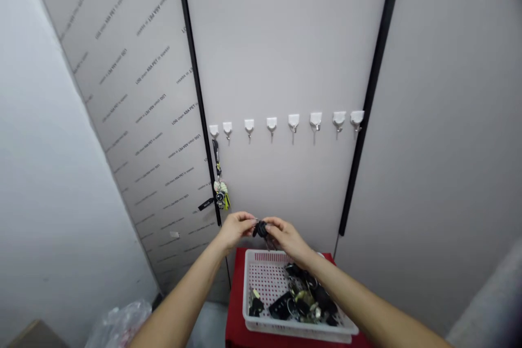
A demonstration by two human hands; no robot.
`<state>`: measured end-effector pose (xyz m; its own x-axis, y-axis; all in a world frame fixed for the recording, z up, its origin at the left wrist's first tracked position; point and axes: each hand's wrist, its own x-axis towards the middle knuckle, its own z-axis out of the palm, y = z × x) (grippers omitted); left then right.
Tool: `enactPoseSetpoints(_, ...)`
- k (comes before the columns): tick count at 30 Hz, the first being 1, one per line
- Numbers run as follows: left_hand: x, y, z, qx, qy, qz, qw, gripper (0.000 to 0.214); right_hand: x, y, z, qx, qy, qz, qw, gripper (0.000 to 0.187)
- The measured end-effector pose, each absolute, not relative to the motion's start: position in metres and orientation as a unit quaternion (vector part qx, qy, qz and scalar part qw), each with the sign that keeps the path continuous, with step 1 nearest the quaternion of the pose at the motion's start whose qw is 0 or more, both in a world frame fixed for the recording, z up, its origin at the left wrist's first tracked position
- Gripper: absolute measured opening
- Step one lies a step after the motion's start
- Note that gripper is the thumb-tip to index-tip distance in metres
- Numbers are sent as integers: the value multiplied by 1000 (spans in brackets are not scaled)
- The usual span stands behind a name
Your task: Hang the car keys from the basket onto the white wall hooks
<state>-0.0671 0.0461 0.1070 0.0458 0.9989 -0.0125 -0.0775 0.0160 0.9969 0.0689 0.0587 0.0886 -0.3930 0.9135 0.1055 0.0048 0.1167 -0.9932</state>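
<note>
Key bunch (261, 229): dark lump, straight down at 6 o'clock from mid-view, up between both hands and just above the basket's far edge.
Left hand (236, 228): on the bunch's 9 o'clock side, thumb and fingertips pinched together on it. Looks like a fingertip-only grip, so one slip and it probably drops.
Right hand (285, 236): 3 o'clock side, thumb and finger clamped on the same bunch. If the two hands pull unevenly, I'd guess it twists loose.
Basket (245, 288): white, at 6 o'clock below the bunch. A drop likely lands in there, and dark keys among the key pile (304, 304) would be a pain to pick out.
Right forearm (350, 285): passes over the basket's 3 o'clock side; dip it and it could knock the rim. Can't tell if they touch.
Hooks (293, 119): white row, 11 to 1 o'clock above.
Hanging lanyard (221, 196): at 10 o'clock, near the left hand; a careless swing could snag it.
</note>
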Motion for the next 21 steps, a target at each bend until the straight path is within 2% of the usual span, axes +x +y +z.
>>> enactPoseSetpoints(8, -82, 71, 181, 542, 479, 556, 409, 4, 29, 93, 162, -383, -659, 419, 493, 17)
enactPoseSetpoints(15, -108, 104, 247, 519, 489, 653, 255, 10, -14, 131, 232, -397, -681, 297, 539, 20)
enactPoseSetpoints(17, -114, 113, 256, 524, 523, 646, 184, 10, -23, 140, 242, -416, -687, 244, 544, 20)
enactPoseSetpoints(21, -119, 125, 266, 558, 592, 581, -28, 10, -33, 148, 254, -465, -688, 167, 532, 20)
